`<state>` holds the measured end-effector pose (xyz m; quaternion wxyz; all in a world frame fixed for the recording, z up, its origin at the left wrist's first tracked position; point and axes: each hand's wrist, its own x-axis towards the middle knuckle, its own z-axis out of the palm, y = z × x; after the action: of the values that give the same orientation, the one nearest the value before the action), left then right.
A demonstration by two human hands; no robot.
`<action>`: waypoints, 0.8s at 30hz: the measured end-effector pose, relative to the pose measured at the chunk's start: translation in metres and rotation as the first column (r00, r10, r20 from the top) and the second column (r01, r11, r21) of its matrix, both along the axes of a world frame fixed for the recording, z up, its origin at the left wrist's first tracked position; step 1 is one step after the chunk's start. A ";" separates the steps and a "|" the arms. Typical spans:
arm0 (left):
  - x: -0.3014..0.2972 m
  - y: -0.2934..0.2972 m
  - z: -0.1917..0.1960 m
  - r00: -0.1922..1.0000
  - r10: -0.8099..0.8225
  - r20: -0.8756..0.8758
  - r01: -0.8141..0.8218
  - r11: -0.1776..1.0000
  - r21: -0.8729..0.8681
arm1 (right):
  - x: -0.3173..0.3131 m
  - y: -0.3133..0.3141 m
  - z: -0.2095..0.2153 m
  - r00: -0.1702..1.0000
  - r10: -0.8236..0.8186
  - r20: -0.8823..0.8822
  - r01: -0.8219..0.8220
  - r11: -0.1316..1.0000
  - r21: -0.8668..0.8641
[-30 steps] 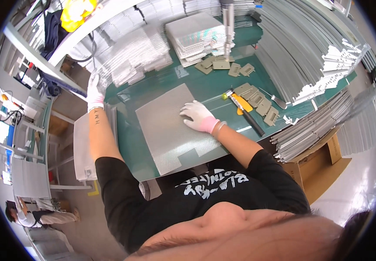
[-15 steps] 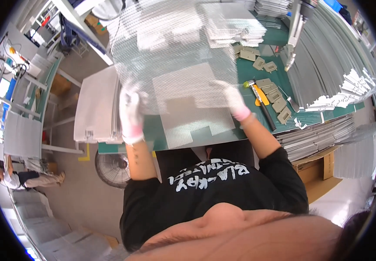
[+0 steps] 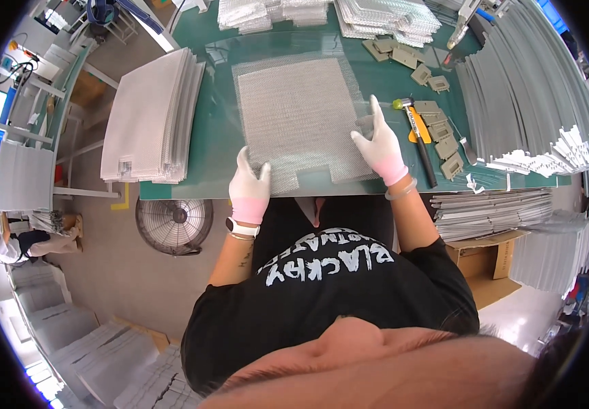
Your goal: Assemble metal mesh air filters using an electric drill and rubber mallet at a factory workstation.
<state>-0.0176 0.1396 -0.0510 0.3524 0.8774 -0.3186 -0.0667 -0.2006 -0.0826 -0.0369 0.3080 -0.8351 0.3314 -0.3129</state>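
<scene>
A silvery wire-mesh sheet (image 3: 298, 119) with a notch in its near edge lies flat in front of me on the green tabletop (image 3: 216, 136). It seems to be two layers, one edge showing slightly past the other. My left hand (image 3: 250, 191), in a white glove with a pink cuff, rests at the sheet's near left corner, thumb and fingers apart. Gloved the same way, my right hand (image 3: 381, 148) is at the right edge with its index finger stretched out and thumb spread. Neither hand visibly pinches the mesh.
A stack of mesh sheets (image 3: 148, 116) stands at the left edge. To the right lie a hammer (image 3: 422, 146), several beige plates (image 3: 446, 148) and a screwdriver (image 3: 468, 150). Tall grey panel stacks (image 3: 526, 95) fill the far right. A floor fan (image 3: 175, 218) stands below left.
A large mesh sheet, raised and blurred before, now lies over the one on the table. My left hand has come nearer and to the right; my view has shifted.
</scene>
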 end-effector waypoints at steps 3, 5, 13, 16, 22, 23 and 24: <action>0.000 -0.001 -0.004 1.000 0.017 -0.007 -0.017 1.000 0.023 | 0.007 -0.005 -0.001 0.995 0.026 -0.092 -0.016 0.994 0.108; 0.004 -0.003 -0.012 1.000 0.017 0.005 -0.017 0.999 0.032 | 0.011 -0.012 -0.016 0.994 0.042 -0.106 -0.036 0.998 0.053; 0.008 -0.003 -0.014 0.999 -0.005 -0.050 0.010 0.996 0.090 | 0.005 -0.010 -0.028 0.980 0.074 -0.183 -0.079 0.997 -0.021; 0.007 -0.003 -0.015 0.996 -0.028 0.086 0.021 0.996 0.085 | 0.006 -0.010 -0.031 0.983 0.078 -0.167 -0.087 0.995 -0.044; 0.009 -0.002 -0.018 0.992 -0.036 0.120 0.021 0.992 0.123 | 0.006 -0.007 -0.031 0.980 0.081 -0.184 -0.088 0.996 -0.028; 0.009 -0.003 -0.017 0.993 -0.033 0.115 0.018 0.992 0.126 | 0.006 -0.007 -0.031 0.981 0.075 -0.177 -0.085 0.995 -0.045; 0.009 -0.004 -0.016 0.993 -0.031 0.110 0.016 0.992 0.128 | 0.006 -0.008 -0.030 0.983 0.069 -0.170 -0.080 0.995 -0.063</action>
<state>-0.0084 0.1359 -0.0671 0.2769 0.8965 -0.3432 -0.0419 -0.1942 -0.0901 -0.0671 0.2612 -0.8805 0.3135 -0.2411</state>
